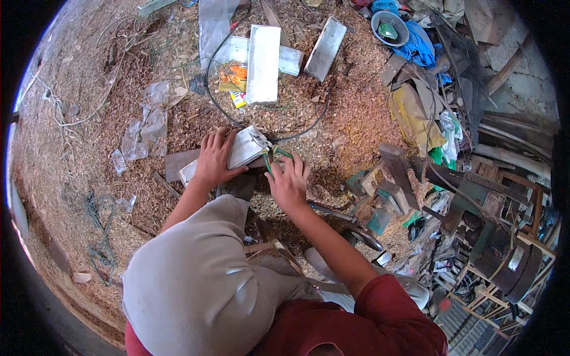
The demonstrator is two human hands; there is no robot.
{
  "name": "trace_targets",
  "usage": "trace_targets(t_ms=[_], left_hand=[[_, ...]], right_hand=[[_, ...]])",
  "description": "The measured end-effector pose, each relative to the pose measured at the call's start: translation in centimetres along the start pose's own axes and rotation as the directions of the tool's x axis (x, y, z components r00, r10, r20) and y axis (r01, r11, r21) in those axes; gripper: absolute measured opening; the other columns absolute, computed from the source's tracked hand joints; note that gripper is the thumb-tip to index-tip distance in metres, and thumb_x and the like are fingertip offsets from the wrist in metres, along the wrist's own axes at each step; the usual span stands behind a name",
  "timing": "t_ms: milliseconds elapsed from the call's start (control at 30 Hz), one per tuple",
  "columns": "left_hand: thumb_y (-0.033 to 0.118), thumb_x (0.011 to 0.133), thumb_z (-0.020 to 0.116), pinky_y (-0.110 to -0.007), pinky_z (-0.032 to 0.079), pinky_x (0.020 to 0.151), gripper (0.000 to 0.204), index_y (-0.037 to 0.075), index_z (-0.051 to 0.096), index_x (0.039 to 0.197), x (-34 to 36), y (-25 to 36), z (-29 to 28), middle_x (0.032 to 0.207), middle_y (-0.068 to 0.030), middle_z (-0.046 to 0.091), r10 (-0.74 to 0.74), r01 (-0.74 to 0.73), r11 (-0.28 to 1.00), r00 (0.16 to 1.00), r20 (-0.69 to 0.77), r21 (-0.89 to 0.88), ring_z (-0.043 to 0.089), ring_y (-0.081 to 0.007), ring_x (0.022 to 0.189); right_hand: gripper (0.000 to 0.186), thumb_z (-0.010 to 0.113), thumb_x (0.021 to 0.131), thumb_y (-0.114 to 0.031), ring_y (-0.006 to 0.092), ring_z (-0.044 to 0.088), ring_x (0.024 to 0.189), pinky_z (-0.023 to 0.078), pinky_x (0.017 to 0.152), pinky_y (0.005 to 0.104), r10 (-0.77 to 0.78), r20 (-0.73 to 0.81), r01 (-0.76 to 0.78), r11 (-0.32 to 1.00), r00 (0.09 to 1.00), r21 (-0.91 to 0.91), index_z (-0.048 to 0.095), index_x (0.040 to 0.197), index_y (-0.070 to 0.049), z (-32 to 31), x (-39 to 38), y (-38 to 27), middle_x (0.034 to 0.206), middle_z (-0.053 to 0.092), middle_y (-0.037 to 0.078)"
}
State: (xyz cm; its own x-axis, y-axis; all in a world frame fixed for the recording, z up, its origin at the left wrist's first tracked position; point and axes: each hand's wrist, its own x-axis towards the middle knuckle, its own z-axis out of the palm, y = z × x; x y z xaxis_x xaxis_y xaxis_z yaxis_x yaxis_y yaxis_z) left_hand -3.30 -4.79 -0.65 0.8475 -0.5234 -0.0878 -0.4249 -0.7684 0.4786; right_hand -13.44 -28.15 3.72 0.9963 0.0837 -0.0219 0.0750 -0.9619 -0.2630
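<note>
My left hand point(215, 159) lies with fingers spread over a pale whitish rectangular block point(244, 146), which sits at a slant on a brown piece of wood point(176, 166). In my right hand point(289, 188) are pliers with green handles point(282, 152), fingers wrapped round the grips. The metal jaws touch or nearly touch the block's far right end; what they grip, if anything, is too small to tell. Beyond my hands lie a similar long white block point(262, 65), resting across another, and a tilted one point(326, 48).
Wood shavings point(196, 121) cover the ground. A dark cable point(319, 121) loops beyond my hands, near an orange and yellow packet point(233, 77). Clear plastic scraps point(153, 127) lie left. At right are wood offcuts point(399, 175), a grey bucket point(390, 28) and a dark machine point(504, 261).
</note>
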Motion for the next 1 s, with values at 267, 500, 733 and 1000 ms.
trace_targets(t_ms=[267, 500, 733, 1000], left_hand=[[0.063, 0.074, 0.082, -0.056, 0.029, 0.121, 0.101, 0.010, 0.050, 0.154, 0.3, -0.5, 0.3, 0.151, -0.0184, 0.047, 0.016, -0.018, 0.999, 0.999, -0.046, -0.029, 0.045, -0.0432, 0.138], [0.056, 0.071, 0.086, -0.056, 0.031, 0.121, 0.101, 0.011, 0.052, 0.153, 0.2, -1.0, -0.2, 0.151, -0.0178, 0.048, 0.019, -0.019, 0.996, 1.000, -0.001, -0.082, 0.044, -0.0425, 0.140], [0.053, 0.070, 0.088, -0.056, 0.033, 0.120, 0.101, 0.008, 0.052, 0.153, -0.3, -1.4, -0.6, 0.153, -0.0187, 0.047, 0.042, -0.041, 0.989, 0.999, 0.007, -0.139, 0.043, -0.0442, 0.142], [0.049, 0.081, 0.082, -0.054, 0.036, 0.119, 0.088, 0.004, 0.052, 0.151, -0.5, -1.8, -0.5, 0.153, -0.0219, 0.046, 0.079, -0.080, 0.978, 0.997, -0.013, -0.190, 0.045, -0.0451, 0.141]], right_hand=[[0.038, 0.080, 0.085, -0.013, 0.0466, 0.056, 0.116, 0.051, 0.094, 0.0509, 0.094, 0.012, -0.094, 0.964, 0.995, 0.249, 0.056, 0.113, -0.002, 1.3, -0.3, 0.8, 0.129, 0.051, 0.024], [0.053, 0.085, 0.080, -0.013, 0.0481, 0.060, 0.114, 0.055, 0.091, 0.0537, 0.143, 0.031, -0.144, 0.915, 0.989, 0.378, 0.053, 0.120, -0.001, 1.3, 1.4, -0.3, 0.131, 0.051, 0.026], [0.039, 0.084, 0.083, -0.021, 0.0315, 0.073, 0.081, 0.059, 0.073, 0.0437, 0.233, 0.595, -0.541, 0.732, 0.769, 0.413, 0.064, 0.110, 0.000, 1.6, 3.5, 0.6, 0.090, 0.070, 0.013], [0.016, 0.067, 0.098, -0.014, 0.0180, 0.072, 0.078, 0.059, 0.067, 0.0330, 0.091, 0.780, -0.700, -0.387, 0.619, 0.600, 0.066, 0.111, -0.005, 2.6, 3.4, 0.3, 0.092, 0.070, 0.006]])
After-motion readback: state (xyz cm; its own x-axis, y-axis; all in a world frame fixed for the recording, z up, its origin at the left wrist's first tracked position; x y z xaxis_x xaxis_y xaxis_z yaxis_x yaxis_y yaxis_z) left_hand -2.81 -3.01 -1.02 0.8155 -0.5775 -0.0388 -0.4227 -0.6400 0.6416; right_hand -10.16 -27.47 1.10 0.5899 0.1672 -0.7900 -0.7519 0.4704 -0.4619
